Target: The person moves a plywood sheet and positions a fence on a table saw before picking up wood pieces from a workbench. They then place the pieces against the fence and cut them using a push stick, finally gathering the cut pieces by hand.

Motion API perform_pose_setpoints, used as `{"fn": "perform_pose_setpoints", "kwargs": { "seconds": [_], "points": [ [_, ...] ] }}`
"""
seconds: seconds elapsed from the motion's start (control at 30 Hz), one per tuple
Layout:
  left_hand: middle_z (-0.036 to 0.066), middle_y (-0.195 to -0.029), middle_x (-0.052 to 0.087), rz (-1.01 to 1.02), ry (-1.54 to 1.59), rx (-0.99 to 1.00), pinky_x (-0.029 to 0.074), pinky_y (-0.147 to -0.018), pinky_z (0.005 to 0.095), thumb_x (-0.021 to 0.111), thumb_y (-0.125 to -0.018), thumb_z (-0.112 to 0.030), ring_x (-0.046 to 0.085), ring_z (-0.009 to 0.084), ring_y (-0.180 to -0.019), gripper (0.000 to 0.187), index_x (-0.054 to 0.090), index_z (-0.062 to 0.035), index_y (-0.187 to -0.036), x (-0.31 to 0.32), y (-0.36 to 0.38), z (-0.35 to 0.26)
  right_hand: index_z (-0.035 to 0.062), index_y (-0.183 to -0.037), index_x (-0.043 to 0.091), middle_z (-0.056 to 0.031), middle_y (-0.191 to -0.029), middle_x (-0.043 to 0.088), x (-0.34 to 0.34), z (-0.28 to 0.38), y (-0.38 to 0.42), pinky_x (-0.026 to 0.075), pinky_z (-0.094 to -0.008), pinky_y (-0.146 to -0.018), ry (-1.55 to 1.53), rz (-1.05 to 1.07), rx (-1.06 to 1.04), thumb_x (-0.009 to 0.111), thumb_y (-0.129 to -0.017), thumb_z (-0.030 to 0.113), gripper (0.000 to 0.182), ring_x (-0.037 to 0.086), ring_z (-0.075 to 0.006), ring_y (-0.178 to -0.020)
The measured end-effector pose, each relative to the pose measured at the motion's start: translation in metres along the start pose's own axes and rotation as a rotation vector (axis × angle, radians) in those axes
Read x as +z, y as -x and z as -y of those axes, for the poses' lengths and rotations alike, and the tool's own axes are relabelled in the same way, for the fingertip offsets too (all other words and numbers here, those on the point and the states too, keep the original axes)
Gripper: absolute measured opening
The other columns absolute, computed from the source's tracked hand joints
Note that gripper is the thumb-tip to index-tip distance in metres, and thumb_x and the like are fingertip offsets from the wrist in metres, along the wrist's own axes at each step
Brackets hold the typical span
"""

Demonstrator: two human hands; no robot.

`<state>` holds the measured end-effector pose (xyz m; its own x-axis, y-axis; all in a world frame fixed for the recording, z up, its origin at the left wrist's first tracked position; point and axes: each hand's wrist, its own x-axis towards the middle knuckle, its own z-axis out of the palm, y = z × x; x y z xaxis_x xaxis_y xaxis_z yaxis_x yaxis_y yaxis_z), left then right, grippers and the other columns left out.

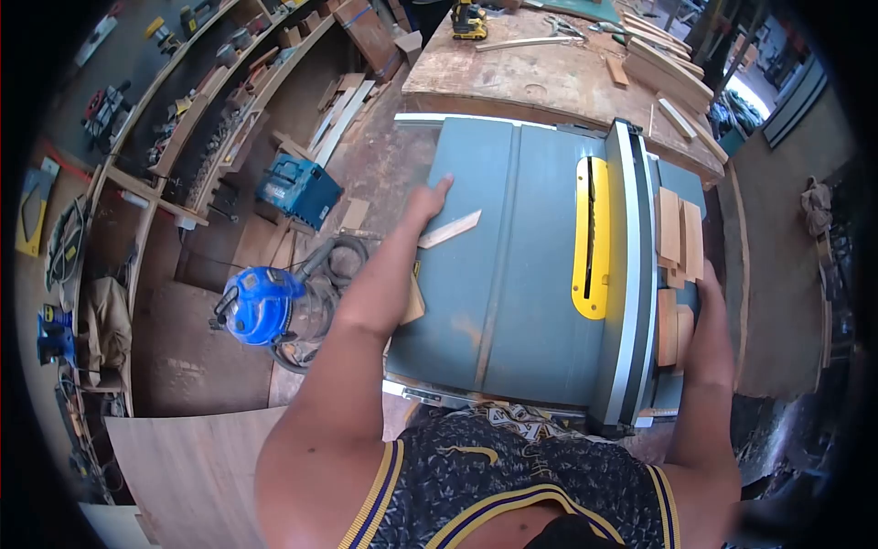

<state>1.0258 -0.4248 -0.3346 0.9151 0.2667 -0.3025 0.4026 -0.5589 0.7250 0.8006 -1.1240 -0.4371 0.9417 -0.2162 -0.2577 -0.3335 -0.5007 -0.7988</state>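
My left hand [428, 201] rests at the left edge of the grey table saw top [540, 229], thumb and fingers partly visible, near a thin angled wood strip [450, 229]. My right hand [707, 285] is at the saw's right side, beside small wood blocks [679, 233] stacked to the right of the fence [629, 274]; its fingers are mostly hidden by the blocks and the edge. A yellow insert plate [590, 238] with a dark blade slot lies left of the fence. More short blocks [668, 329] sit lower down, close to my right forearm.
Left of the saw stand a blue vacuum [263, 306] and a teal toolbox [298, 189] on the floor. Shelves [160, 209] with tools line the left side. Beyond the saw, a wooden workbench [521, 78] holds a yellow drill [469, 22] and long wood strips [658, 69].
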Motion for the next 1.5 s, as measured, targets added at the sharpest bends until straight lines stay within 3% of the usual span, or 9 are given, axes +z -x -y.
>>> {"fn": "perform_pose_setpoints", "kwargs": {
  "seconds": [0.1,0.17,0.23,0.63,0.93,1.07,1.27,1.37,1.5],
  "points": [
    [0.033,-0.105,0.064,-0.019,0.015,0.036,0.047,-0.091,0.0435,0.051,-0.088,-0.061,0.063,0.0412,-0.104,0.076,0.063,0.0113,-0.109,0.011,-0.03,0.001,-0.0048,-0.112,0.065,-0.0188,-0.102,0.069,0.025,0.103,-0.154,0.049,-0.0385,-0.083,0.02,-0.035,-0.08,0.042,-0.098,0.05,0.061,0.065,-0.0228,-0.094],
    [0.033,-0.108,0.063,-0.092,-0.073,0.056,0.046,-0.093,0.0429,0.05,-0.088,-0.062,0.062,0.0415,-0.105,0.077,0.063,0.0107,-0.111,0.011,-0.024,0.007,-0.0049,-0.112,0.065,-0.0192,-0.103,0.069,0.007,-0.049,-0.022,0.049,-0.0387,-0.084,0.016,-0.022,-0.089,0.042,-0.098,0.051,0.062,0.065,-0.0234,-0.094],
    [0.032,-0.113,0.062,-0.1,-0.062,0.059,0.045,-0.095,0.042,0.049,-0.089,-0.062,0.061,0.0424,-0.108,0.077,0.062,0.0097,-0.114,0.004,-0.019,-0.01,-0.0049,-0.113,0.065,-0.0195,-0.103,0.069,0.001,0.023,-0.19,0.049,-0.0389,-0.084,0.033,0.0,-0.087,0.041,-0.098,0.051,0.062,0.065,-0.0239,-0.095],
    [0.032,-0.115,0.061,-0.09,-0.159,0.084,0.043,-0.098,0.0438,0.044,-0.09,-0.063,0.057,0.0439,-0.113,0.076,0.062,0.0059,-0.117,0.012,-0.041,-0.004,-0.0053,-0.113,0.064,-0.0215,-0.106,0.068,-0.01,-0.075,-0.257,0.048,-0.0401,-0.086,0.161,0.063,-0.17,0.04,-0.098,0.054,0.066,0.065,-0.0273,-0.097],
    [0.035,-0.118,0.057,-0.098,-0.182,0.028,0.041,-0.101,0.0446,0.04,-0.089,-0.068,0.054,0.0441,-0.117,0.084,0.06,0.0088,-0.117,0.011,-0.015,-0.018,-0.0056,-0.113,0.064,-0.0229,-0.108,0.067,-0.007,-0.017,-0.228,0.047,-0.0411,-0.087,0.237,-0.093,-0.067,0.039,-0.097,0.056,0.068,0.065,-0.0299,-0.099],
    [0.034,-0.125,0.054,-0.057,-0.277,-0.068,0.037,-0.105,0.0421,0.035,-0.088,-0.073,0.05,0.0424,-0.124,0.092,0.057,0.0099,-0.121,0.015,-0.047,0.016,-0.0021,-0.123,0.06,-0.0236,-0.124,0.06,0.019,0.165,-0.12,0.04,-0.04,-0.1,-0.131,-0.037,0.179,0.034,-0.096,0.061,0.073,0.057,-0.032,-0.117],
    [0.029,-0.129,0.055,-0.002,-0.286,-0.08,0.038,-0.105,0.0404,0.037,-0.096,-0.059,0.051,0.037,-0.123,0.076,0.053,0.0081,-0.128,0.014,-0.026,0.003,-0.0002,-0.128,0.057,-0.0187,-0.131,0.057,0.016,0.174,-0.089,0.037,-0.0394,-0.103,-0.165,-0.03,0.353,0.036,-0.097,0.059,0.07,0.053,-0.0268,-0.12],
    [0.024,-0.137,0.049,-0.077,0.011,0.371,0.036,-0.106,0.0396,0.04,-0.101,-0.041,0.05,0.035,-0.125,0.059,0.038,0.0017,-0.142,0.019,-0.049,-0.018,-0.0006,-0.122,0.062,-0.0208,-0.128,0.059,0.011,0.175,-0.104,0.039,-0.0398,-0.103,-0.039,-0.15,0.173,0.035,-0.097,0.059,0.07,0.055,-0.0283,-0.119],
    [0.037,-0.121,0.054,-0.124,-0.32,0.062,0.039,-0.102,0.0423,0.043,-0.094,-0.057,0.052,0.0414,-0.122,0.076,0.054,0.0126,-0.123,0.01,-0.006,-0.054,-0.0005,-0.124,0.061,-0.0193,-0.125,0.061,0.019,0.161,-0.12,0.039,-0.039,-0.101,-0.137,-0.143,0.228,0.036,-0.098,0.057,0.067,0.056,-0.027,-0.118]
  ]
}}
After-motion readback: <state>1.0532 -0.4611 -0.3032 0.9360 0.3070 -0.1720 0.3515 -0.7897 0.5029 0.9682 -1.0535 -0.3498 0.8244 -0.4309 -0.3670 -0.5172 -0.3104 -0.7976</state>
